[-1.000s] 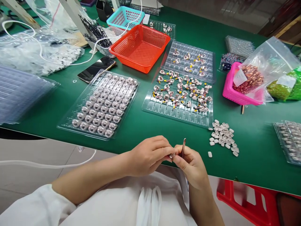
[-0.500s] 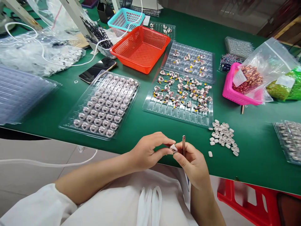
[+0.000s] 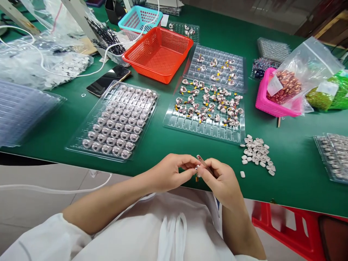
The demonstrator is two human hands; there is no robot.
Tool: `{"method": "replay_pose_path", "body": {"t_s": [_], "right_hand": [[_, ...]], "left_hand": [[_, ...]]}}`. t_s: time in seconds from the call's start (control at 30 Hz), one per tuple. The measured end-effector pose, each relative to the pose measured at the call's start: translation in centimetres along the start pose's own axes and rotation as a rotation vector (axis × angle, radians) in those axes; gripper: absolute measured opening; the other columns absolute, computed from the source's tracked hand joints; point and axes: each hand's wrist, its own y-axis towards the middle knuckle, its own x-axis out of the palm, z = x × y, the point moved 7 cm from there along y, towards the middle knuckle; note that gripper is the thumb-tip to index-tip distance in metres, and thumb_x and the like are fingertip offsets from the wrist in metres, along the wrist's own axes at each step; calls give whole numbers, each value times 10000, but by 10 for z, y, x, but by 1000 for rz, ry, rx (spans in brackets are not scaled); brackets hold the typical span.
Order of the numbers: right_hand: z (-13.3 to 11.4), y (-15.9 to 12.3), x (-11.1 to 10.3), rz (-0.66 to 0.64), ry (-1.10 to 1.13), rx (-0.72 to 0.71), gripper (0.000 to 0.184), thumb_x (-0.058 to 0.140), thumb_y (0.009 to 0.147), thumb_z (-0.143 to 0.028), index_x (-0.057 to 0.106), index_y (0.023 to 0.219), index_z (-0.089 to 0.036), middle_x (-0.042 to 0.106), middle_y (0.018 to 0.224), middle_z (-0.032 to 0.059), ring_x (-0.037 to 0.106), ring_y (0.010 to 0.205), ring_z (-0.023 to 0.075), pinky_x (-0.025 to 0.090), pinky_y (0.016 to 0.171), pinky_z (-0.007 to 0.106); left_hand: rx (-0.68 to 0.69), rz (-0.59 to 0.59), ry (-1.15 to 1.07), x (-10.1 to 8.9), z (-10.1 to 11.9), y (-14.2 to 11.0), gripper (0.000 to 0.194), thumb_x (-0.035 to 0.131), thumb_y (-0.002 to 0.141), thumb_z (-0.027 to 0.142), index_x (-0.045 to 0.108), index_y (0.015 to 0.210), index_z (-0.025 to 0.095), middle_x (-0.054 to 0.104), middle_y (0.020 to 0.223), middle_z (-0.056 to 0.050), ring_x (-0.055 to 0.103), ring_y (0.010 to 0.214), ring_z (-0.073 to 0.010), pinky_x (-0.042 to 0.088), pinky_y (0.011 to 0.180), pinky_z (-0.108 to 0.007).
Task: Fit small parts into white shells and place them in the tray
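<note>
Above the table's near edge, my left hand (image 3: pixel 174 174) pinches a small white earbud part (image 3: pixel 198 170) between thumb and fingertips. A small orange-yellow tab hangs beneath this part. My right hand (image 3: pixel 221 181) is closed around metal tweezers (image 3: pixel 204 164), which lie slanted up to the left, while its thumb and finger meet the same part. Fingers hide much of the piece. Beyond the hands, a clear tray (image 3: pixel 174 121) carries many loose white earbud parts with yellow tabs. Small white caps (image 3: pixel 255 150) lie in a loose pile right of my right hand.
At the left is a clear tray (image 3: pixel 73 145) filled with rows of shiny housings. Behind stand a red basket (image 3: pixel 160 65) and a phone (image 3: pixel 108 79). A pink basket (image 3: pixel 262 98) with bagged parts is at right. A red stool (image 3: pixel 288 228) stands below the edge.
The tweezers have tipped from upright to slanting left. My hands have drawn closer around the part, which has turned, and its orange-yellow tab now shows below. The view has shifted slightly.
</note>
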Motion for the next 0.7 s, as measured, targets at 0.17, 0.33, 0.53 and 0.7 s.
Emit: {"method": "replay_pose_path", "body": {"t_s": [0.17, 0.33, 0.53, 0.7], "right_hand": [[9, -2, -11, 151, 106, -26, 284, 598, 961, -441, 683, 846, -195, 577, 694, -10, 423, 556, 107, 348, 505, 244], [13, -9, -9, 209, 131, -90, 196, 654, 931, -405, 696, 936, -213, 608, 837, 20, 463, 575, 109, 395, 504, 251], [-8, -17, 3, 325, -160, -321, 104, 695, 896, -249, 662, 994, -251, 646, 893, 15, 444, 526, 86, 373, 444, 231], [-15, -20, 6, 395, -379, -453, 201, 609, 904, -136, 657, 1059, -253, 689, 925, 39, 528, 563, 110, 445, 500, 252]], "left_hand": [[-260, 38, -573, -3, -26, 5, 159, 769, 798, 218, 750, 920, 118, 758, 803, -57, 698, 714, -155, 561, 719, -280], [-347, 66, -829, 0, -34, 6, 214, 850, 717, 209, 754, 871, 96, 758, 766, -74, 708, 678, -153, 575, 689, -271], [-283, 135, -813, 4, -32, 5, 212, 839, 748, 224, 755, 916, 126, 755, 792, -45, 711, 717, -145, 573, 704, -255], [-162, 181, -538, -2, -24, 3, 212, 791, 791, 229, 748, 976, 135, 761, 830, -36, 698, 731, -143, 571, 754, -274]]}}
